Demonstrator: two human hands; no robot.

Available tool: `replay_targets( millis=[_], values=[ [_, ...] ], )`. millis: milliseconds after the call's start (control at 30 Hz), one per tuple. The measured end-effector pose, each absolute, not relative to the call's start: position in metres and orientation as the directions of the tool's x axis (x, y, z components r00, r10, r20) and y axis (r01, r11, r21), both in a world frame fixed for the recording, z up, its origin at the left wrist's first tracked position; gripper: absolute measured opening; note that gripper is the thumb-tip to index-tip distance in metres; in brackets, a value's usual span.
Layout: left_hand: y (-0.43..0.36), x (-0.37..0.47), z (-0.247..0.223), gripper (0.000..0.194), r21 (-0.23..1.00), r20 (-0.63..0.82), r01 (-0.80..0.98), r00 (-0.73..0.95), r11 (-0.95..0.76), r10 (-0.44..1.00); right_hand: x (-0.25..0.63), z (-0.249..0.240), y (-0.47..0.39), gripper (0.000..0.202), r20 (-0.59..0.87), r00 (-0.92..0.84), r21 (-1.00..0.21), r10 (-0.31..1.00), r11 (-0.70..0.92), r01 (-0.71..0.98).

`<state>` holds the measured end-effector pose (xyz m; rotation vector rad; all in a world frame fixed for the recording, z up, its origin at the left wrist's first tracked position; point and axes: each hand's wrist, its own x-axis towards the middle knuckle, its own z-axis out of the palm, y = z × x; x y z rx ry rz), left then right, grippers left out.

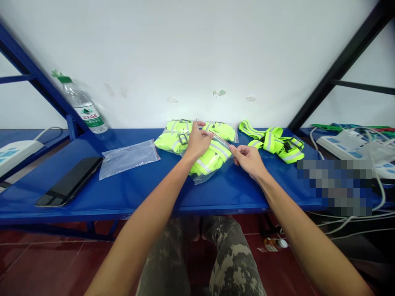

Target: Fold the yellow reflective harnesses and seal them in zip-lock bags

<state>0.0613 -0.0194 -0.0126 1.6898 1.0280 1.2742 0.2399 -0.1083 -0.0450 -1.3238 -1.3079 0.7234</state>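
A transparent zip bag (207,161) with a folded neon-yellow reflective strap inside lies on the blue table before me. My left hand (198,142) pinches the left end of its red-lined zip edge. At the other end of that edge, my right hand (247,159) grips the plastic between thumb and fingers. Behind the bag are more bagged neon straps (173,141), partly covered by my left hand. A loose reflective strap (273,144) with a black buckle lies in a heap to the right. An unfilled zip bag (129,158) rests flat on the left.
A black phone (72,181) lies at the table's left, and a water bottle (84,105) leans by the wall. White power strips (342,144) with cables sit at the far right, and another power strip (20,153) at the far left. Blue frame bars flank the table (138,193).
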Motion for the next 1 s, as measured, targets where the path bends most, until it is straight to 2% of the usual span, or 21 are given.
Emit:
replay_targets(
  millis=[133, 267, 467, 1000],
  values=[
    [-0.018, 0.062, -0.013, 0.037, 0.920, 0.344, 0.153, 0.125, -0.361, 0.931, 0.239, -0.045, -0.108, 0.058, 0.225, 0.218, -0.959, 0.950, 0.176, 0.221],
    [-0.018, 0.062, -0.014, 0.037, 0.912, 0.364, 0.156, 0.122, -0.380, 0.923, 0.238, -0.045, -0.107, 0.056, 0.260, 0.236, -0.956, 0.936, 0.215, 0.201],
    [-0.019, 0.063, -0.014, 0.036, 0.906, 0.366, 0.161, 0.165, -0.391, 0.916, 0.238, -0.045, -0.107, 0.051, 0.198, 0.241, -0.975, 0.950, 0.167, 0.144],
    [-0.036, 0.073, -0.010, 0.033, 0.900, 0.363, 0.150, 0.259, -0.409, 0.895, 0.237, -0.046, -0.105, 0.035, 0.205, 0.253, -0.976, 0.945, 0.178, 0.127]
  ],
)
